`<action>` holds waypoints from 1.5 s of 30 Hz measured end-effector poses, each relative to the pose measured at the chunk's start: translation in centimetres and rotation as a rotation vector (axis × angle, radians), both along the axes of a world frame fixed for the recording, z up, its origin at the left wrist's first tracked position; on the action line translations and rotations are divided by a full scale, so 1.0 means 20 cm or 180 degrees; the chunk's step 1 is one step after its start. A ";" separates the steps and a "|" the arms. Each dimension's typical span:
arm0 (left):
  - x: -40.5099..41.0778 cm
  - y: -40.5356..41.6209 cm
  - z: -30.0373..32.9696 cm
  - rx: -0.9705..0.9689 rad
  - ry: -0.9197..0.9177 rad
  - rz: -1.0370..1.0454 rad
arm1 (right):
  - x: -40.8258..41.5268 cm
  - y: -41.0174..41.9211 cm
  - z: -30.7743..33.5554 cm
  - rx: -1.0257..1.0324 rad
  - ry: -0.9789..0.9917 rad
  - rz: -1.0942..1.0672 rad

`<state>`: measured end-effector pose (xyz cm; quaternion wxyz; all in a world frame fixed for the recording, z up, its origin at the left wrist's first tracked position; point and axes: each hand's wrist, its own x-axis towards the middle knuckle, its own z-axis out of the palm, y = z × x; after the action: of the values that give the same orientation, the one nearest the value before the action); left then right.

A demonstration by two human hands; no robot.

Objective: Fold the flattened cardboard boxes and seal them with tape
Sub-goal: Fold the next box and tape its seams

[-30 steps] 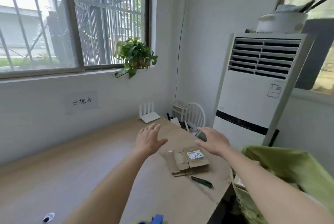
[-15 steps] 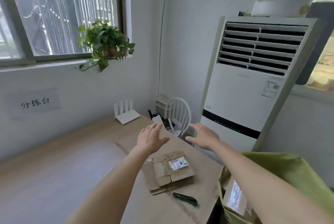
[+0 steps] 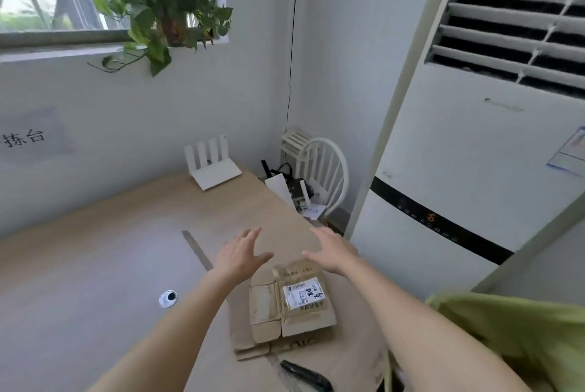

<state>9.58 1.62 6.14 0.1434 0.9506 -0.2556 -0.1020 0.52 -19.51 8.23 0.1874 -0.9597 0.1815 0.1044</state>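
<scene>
Person, head view. Two bare forearms, no sleeves visible as far as the frame edge. Left hand [image 3: 242, 257]: no rings, no glove, no watch or band at the wrist. Right hand [image 3: 332, 252]: likewise unadorned, wrist bare. Fingernails too blurred to describe. No markings seen on either arm.

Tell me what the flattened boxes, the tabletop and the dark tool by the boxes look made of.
Flattened boxes: brown corrugated cardboard, matte, creased and scuffed, with a white paper label stuck on top.
Tabletop: pale wood-look surface, smooth, low sheen; probably laminate, though solid wood can't be ruled out.
Dark tool: black, slightly glossy body, likely plastic; too blurred to confirm any metal.
</scene>
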 end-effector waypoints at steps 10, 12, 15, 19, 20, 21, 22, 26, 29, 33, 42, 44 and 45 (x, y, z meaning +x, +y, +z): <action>0.17 -0.26 -0.74 0.0308 0.0823 0.0412 | 0.20 -0.32 -0.84 0.0499 0.0724 -0.0056; 0.15 -0.29 -0.88 0.0359 0.0981 0.0492 | 0.18 -0.34 -1.00 0.0681 0.0901 -0.0168; 0.11 -0.31 -1.06 0.0426 0.1201 0.0723 | 0.14 -0.36 -1.23 0.0871 0.1015 -0.0380; 0.06 -0.30 -1.24 0.0328 0.1317 0.1216 | 0.15 -0.35 -1.41 0.1219 0.0896 -0.0620; 0.06 -0.30 -1.28 0.0283 0.1390 0.1342 | 0.15 -0.35 -1.44 0.1293 0.0838 -0.0701; 0.05 -0.31 -1.30 0.0213 0.1485 0.1454 | 0.16 -0.34 -1.46 0.1362 0.0755 -0.0778; 0.04 -0.31 -1.33 0.0103 0.1588 0.1553 | 0.17 -0.33 -1.48 0.1401 0.0667 -0.0849; 0.03 -0.33 -1.36 -0.0349 0.1790 0.1906 | 0.18 -0.29 -1.47 0.1478 0.0374 -0.1044; 0.03 -0.32 -1.31 -0.0588 0.1851 0.2076 | 0.18 -0.26 -1.41 0.1751 0.0120 -0.1031; 0.02 -0.23 -1.19 -0.0991 0.1914 0.1990 | 0.18 -0.20 -1.26 0.2002 0.0013 -0.0803; -0.26 0.33 -0.82 -0.1898 0.1405 0.1206 | -0.03 0.19 -0.92 0.2461 -0.0400 -0.0432; -0.38 0.49 -0.78 -0.1888 0.1159 0.1039 | -0.11 0.32 -0.86 0.2536 -0.0372 -0.0339; -0.44 0.57 -0.77 -0.1881 0.1035 0.1018 | -0.15 0.38 -0.83 0.2540 -0.0359 -0.0338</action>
<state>0.68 13.00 -9.19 0.4644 0.8675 -0.0963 -0.1499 -2.39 -11.81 -8.38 0.5599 -0.8052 0.1654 0.1040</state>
